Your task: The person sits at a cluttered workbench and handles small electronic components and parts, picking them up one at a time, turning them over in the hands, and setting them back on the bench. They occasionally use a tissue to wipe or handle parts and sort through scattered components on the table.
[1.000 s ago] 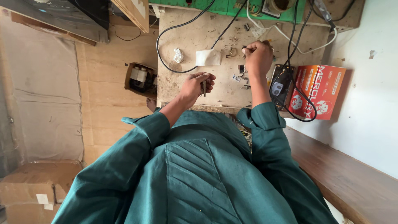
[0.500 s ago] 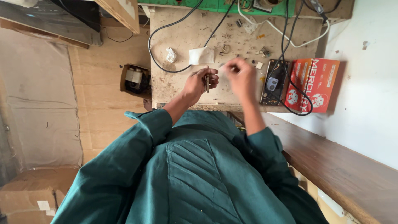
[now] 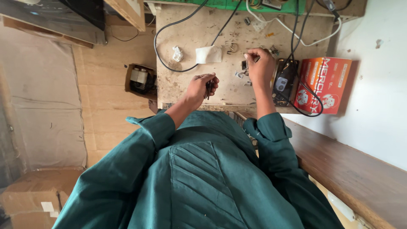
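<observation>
Right hand [image 3: 259, 65] back out over worktop [image 3: 186, 85], pinching small metal part: light, stiff. Left hand [image 3: 202, 86] closed round thin dark tool [image 3: 208, 88], gripped mid-shaft.

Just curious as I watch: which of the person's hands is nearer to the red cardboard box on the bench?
The right hand. It works just beside the black device next to the red cardboard box; the left hand is farther away, mid-bench.

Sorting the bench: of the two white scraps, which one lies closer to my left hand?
The larger folded white cloth, lying closer to the left hand than the small crumpled white wad.
</observation>
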### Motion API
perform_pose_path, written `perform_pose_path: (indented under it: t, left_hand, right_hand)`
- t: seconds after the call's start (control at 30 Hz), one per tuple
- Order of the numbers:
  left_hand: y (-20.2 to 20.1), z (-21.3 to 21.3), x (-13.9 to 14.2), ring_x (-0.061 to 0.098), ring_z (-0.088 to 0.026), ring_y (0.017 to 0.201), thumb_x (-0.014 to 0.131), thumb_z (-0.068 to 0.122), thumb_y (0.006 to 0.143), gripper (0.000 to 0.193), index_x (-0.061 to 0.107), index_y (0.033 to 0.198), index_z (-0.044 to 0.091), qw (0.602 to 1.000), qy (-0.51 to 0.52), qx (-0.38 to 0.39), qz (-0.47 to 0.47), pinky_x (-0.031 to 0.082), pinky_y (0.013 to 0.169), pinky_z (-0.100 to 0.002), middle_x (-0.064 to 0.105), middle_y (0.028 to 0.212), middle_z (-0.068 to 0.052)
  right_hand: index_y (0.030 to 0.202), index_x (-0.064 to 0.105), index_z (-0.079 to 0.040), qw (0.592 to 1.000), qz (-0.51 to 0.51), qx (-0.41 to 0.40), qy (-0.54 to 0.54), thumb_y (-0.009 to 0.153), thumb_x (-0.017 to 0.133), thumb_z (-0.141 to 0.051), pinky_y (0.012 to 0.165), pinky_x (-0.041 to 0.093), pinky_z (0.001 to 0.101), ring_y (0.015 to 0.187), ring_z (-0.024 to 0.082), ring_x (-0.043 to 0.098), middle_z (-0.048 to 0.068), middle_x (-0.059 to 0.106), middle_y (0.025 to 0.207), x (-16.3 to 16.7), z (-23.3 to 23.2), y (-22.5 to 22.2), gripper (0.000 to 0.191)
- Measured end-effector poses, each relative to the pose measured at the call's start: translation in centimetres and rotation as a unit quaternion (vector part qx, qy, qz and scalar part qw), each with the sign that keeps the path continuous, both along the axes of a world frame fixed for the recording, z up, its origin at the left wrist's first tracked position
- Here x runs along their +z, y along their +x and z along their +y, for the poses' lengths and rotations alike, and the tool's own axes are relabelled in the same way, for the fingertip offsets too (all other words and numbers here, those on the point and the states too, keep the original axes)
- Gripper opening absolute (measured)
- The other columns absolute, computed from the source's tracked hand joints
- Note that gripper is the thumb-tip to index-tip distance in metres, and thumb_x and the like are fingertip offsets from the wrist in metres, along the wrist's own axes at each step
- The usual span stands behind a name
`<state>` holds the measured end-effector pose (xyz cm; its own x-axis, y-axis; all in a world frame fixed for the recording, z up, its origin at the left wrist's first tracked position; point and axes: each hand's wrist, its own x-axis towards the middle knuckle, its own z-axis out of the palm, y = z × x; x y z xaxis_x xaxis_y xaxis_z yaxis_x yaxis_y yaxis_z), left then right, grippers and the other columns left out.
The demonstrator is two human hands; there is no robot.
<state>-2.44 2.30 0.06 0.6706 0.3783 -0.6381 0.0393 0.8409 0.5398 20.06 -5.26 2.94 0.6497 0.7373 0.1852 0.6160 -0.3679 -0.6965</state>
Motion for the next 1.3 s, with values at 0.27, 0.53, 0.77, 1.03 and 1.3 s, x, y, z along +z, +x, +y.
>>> perform_pose_path:
  t: [0.27,0.53,0.77,1.03,1.3]
  left_hand:
    - [-0.7,0.7,1.2,0.063,-0.015,0.070,0.055,0.024,0.104,0.029,0.068,0.093,0.001,1.000,0.016,0.008,0.009,0.053,0.065,-0.030,0.067,0.080,-0.007]
    - [1.6,0.3,0.7,0.069,-0.020,0.079,0.046,0.022,0.106,0.034,0.069,0.102,-0.003,0.998,-0.041,0.018,-0.039,0.058,0.080,-0.036,0.070,0.087,-0.010]
    - [2.3,-1.0,-0.7,0.064,-0.019,0.074,0.045,0.022,0.107,0.035,0.069,0.098,-0.002,0.998,-0.013,-0.033,-0.043,0.052,0.068,-0.034,0.068,0.085,-0.011]
    - [0.9,-0.8,0.1,0.065,-0.018,0.075,0.047,0.024,0.106,0.034,0.068,0.096,-0.001,0.999,0.007,-0.038,0.000,0.054,0.070,-0.033,0.069,0.085,-0.010]
    - [-0.9,0.0,0.3,0.065,-0.019,0.076,0.048,0.023,0.107,0.033,0.068,0.097,-0.001,1.000,-0.004,0.018,-0.022,0.055,0.072,-0.034,0.069,0.086,-0.010]
  right_hand:
    - [0.087,0.070,-0.002,1.000,0.015,-0.013,0.000,0.082,0.086,-0.003,0.069,0.055,0.0329,0.073,0.019,0.071,0.009,0.073,0.083,-0.2,0.4,-0.5,0.017]
    - [0.100,0.075,-0.008,0.983,0.176,0.050,-0.008,0.088,0.079,-0.005,0.072,0.058,0.0265,0.080,0.010,0.072,0.003,0.078,0.094,3.3,-2.3,-4.5,0.013]
    - [0.097,0.077,-0.007,0.995,0.099,0.015,0.008,0.090,0.080,-0.005,0.069,0.056,0.0284,0.076,0.013,0.071,0.006,0.077,0.093,2.9,-2.7,-6.2,0.008]
    - [0.086,0.072,-0.006,0.999,-0.048,0.005,0.013,0.083,0.084,-0.006,0.068,0.054,0.0384,0.074,0.027,0.070,0.009,0.071,0.084,0.4,0.6,-1.3,0.012]
    - [0.087,0.065,-0.005,0.991,-0.128,0.028,0.013,0.087,0.077,-0.001,0.067,0.052,0.0414,0.076,0.029,0.068,0.011,0.067,0.085,0.4,1.0,-1.8,0.013]
